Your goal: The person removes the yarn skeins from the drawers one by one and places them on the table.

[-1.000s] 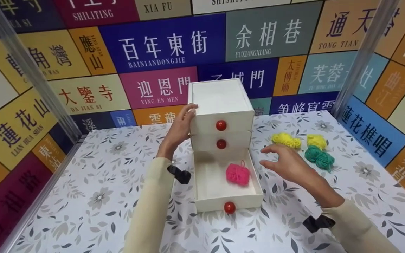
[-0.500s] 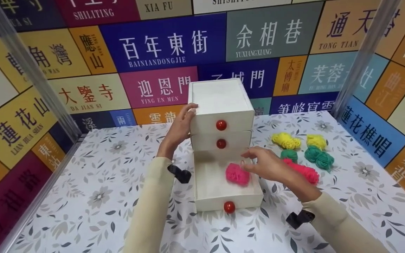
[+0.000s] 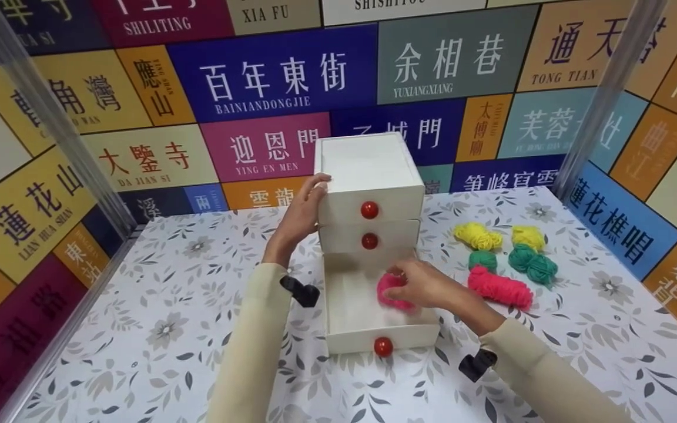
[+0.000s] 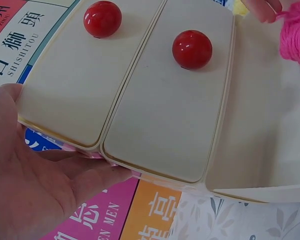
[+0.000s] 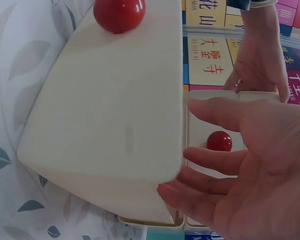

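In the head view my left hand point(image 3: 303, 214) holds the upper left side of a white cabinet point(image 3: 371, 161) with red knobs. The left wrist view shows that thumb and fingers point(image 4: 102, 180) on either side of its edge. The bottom drawer point(image 3: 350, 311) is pulled out with a pink yarn bundle point(image 3: 386, 289) inside. My right hand point(image 3: 424, 283) reaches over this bundle, thumb and fingers apart around it. In the right wrist view its fingers point(image 5: 215, 161) are spread, and the drawer front point(image 5: 115, 100) hides the yarn. Contact with the bundle is hard to tell.
Right of the cabinet lie yellow yarn bundles point(image 3: 478, 236), green ones point(image 3: 533, 264) and a bright red-pink one point(image 3: 500, 288) on the floral tablecloth point(image 3: 168, 329). A sign-covered wall point(image 3: 274, 70) stands close behind. Clear posts point(image 3: 609, 100) flank the table's back corners.
My right hand has moved left from beside the drawer to over the pink bundle inside it, uncovering the red-pink and small green bundles on the table. The left hand has stayed put.
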The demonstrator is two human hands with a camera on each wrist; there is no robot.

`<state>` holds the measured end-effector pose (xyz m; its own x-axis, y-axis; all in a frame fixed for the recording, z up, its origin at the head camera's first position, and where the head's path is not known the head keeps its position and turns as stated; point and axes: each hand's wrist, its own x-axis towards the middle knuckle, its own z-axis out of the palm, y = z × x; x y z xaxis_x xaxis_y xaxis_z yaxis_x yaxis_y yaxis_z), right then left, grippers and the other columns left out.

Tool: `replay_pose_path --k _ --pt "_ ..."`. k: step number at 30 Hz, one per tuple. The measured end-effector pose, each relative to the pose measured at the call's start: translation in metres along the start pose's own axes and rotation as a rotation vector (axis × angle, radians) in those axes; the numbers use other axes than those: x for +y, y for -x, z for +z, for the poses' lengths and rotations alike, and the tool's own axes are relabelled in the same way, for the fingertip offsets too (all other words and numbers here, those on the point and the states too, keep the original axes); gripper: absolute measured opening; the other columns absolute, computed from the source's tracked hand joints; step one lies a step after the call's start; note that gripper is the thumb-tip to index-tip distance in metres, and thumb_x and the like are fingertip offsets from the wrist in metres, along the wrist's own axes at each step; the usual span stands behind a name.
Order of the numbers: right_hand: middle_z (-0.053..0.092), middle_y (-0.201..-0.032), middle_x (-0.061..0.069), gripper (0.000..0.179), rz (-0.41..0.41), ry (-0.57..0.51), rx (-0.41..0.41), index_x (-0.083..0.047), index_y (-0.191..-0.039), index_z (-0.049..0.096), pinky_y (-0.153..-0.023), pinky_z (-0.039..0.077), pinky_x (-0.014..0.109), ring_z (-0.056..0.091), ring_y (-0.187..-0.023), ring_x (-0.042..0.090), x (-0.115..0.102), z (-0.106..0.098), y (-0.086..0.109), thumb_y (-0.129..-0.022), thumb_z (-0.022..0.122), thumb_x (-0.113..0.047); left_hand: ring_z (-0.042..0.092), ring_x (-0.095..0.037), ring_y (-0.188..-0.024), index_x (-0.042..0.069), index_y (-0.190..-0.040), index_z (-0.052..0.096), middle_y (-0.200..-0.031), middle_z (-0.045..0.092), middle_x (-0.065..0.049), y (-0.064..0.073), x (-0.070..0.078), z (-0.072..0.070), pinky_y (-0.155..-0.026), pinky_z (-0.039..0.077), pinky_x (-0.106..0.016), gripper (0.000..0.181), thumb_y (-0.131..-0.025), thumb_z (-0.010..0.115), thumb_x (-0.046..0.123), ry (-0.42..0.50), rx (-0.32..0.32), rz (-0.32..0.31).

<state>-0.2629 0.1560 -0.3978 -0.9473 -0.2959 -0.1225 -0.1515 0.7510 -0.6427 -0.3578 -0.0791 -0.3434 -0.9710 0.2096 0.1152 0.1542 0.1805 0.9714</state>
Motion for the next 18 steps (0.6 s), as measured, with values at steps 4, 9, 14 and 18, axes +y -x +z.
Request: replay_pose_path --k 4,9,14,18 --pt "0.066 -0.107 0.012 0.039 0.015 0.009 -0.018 -0.001 -0.124 0.063 -0.075 0.057 0.031 0.060 -0.089 0.020 0.000 0.003 -0.004 -0.089 0.075 -0.016 0.058 -0.036 -0.119 0.026 -0.141 0.046 -0.142 0.048 -0.018 0.000 0.001 -0.001 -0.102 0.050 -0.061 0.035 -0.108 0.035 0.033 -0.021 0.000 0.009" --pt "0.064 -0.099 0.009 0.026 0.012 0.031 -0.033 -0.006 -0.111 0.067 -0.066 0.054 0.027 0.059 -0.084 0.018 -0.001 0.009 -0.007 -0.088 0.076 -0.015 0.057 -0.037 -0.121 0.025 -0.141 0.046 -0.144 0.046 -0.017 0.000 0.001 -0.001 -0.102 0.050 -0.061 0.035 -0.109 0.035 0.033 -0.023 -0.007 0.024" --pt "0.058 -0.097 0.007 0.020 -0.013 0.140 0.004 -0.008 -0.101 0.067 -0.073 0.051 0.032 0.055 -0.088 0.019 -0.001 0.016 -0.010 -0.085 0.077 -0.014 0.059 -0.037 -0.119 0.025 -0.140 0.046 -0.142 0.047 -0.018 0.000 0.000 -0.001 -0.100 0.051 -0.060 0.035 -0.109 0.035 0.033 -0.007 -0.005 0.025" --pt "0.058 -0.097 0.007 0.021 -0.039 0.206 0.045 -0.007 -0.099 0.067 -0.080 0.051 0.036 0.054 -0.090 0.020 0.001 0.020 -0.014 -0.082 0.078 -0.011 0.058 -0.037 -0.120 0.026 -0.141 0.046 -0.144 0.047 -0.017 0.000 -0.002 0.000 -0.101 0.051 -0.060 0.035 -0.109 0.035 0.034 -0.010 -0.001 0.010"
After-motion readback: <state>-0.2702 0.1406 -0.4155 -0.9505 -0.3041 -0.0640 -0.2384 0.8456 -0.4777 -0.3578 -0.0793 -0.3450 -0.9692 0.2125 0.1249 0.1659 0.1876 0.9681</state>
